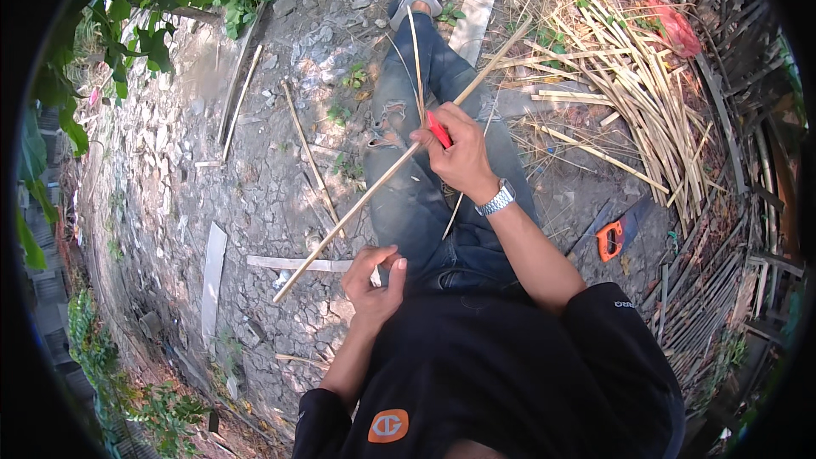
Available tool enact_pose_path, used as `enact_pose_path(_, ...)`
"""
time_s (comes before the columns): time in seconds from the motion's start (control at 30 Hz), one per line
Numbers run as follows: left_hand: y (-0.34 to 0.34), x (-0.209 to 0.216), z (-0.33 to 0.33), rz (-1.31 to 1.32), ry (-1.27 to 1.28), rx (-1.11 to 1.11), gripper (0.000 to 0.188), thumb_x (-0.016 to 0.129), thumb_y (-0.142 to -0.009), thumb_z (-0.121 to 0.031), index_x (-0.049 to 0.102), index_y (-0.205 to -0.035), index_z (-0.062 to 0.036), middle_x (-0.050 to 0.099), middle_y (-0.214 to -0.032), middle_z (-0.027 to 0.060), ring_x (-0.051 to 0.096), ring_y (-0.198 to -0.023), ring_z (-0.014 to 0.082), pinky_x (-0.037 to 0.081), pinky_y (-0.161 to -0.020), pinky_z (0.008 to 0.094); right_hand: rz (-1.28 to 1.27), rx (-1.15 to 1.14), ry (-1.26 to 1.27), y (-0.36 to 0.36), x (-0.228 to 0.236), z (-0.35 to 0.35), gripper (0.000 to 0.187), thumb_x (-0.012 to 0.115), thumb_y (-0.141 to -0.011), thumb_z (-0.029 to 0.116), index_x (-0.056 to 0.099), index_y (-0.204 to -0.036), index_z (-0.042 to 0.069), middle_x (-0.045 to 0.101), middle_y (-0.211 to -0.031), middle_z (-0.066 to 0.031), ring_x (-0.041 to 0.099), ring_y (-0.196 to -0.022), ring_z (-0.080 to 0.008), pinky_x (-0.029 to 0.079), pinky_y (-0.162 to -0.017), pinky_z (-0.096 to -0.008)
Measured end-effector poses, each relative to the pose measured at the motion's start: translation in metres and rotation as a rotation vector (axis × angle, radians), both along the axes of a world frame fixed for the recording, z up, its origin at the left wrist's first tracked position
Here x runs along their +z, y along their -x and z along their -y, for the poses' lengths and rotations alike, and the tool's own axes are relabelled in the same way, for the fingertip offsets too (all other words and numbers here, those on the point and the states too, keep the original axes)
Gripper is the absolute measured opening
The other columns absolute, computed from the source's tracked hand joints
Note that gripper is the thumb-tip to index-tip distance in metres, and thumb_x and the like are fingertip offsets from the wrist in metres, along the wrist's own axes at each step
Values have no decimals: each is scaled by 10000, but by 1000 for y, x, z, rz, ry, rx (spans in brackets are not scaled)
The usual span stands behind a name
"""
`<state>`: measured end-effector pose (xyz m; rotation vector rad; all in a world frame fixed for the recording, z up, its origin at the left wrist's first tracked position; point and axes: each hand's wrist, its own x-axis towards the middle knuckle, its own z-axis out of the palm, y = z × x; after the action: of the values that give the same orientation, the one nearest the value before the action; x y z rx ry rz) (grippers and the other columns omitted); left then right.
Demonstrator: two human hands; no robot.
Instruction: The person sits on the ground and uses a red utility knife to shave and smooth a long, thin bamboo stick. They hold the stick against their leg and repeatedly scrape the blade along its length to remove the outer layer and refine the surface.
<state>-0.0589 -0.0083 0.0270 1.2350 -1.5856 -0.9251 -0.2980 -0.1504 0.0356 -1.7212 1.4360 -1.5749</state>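
My right hand [463,153], with a metal watch [495,197] on its wrist, is closed round a long bamboo strip [361,207] and a red-handled tool [439,129]. The tool looks like a knife, but its blade is hidden. The strip slants over my legs, from near lower left to far upper right. A thin split strip [416,55] stands up from beside the right fingers; whether it joins the long one is unclear. My left hand [372,287] hovers near my lap, fingers loosely bent and apart, holding nothing, a little away from the strip's near end.
A large heap of bamboo strips [659,110] lies on the right, beside an orange-handled saw [610,240]. Flat boards [214,276] and loose sticks [308,140] are scattered on the cracked ground to the left. My legs [408,195] stretch forward in jeans. Leafy branches hang at upper left.
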Motion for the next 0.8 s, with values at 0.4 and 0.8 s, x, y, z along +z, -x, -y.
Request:
enact_pose_path(0.4,101,54,130,-419,103,-145,126,597,-1051,-19,660,-1153,18,730,-1123,166,728,-896,162,591,-821,281,3,-265,-185,74,-12,-45,249,834,-894,141,713,-1069,11,639,-851,-40,559,-664,-134,453,-609,-315)
enact_pose_path(0.8,217,25,235,-138,190,-435,175,630,-1054,-103,706,-1147,24,756,-1027,94,735,-887,135,574,-809,267,-48,-1080,-1317,208,-308,-272,937,846,-802,494,405,-1510,66,530,-1363,-261,534,-1304,-417,469,-992,-579)
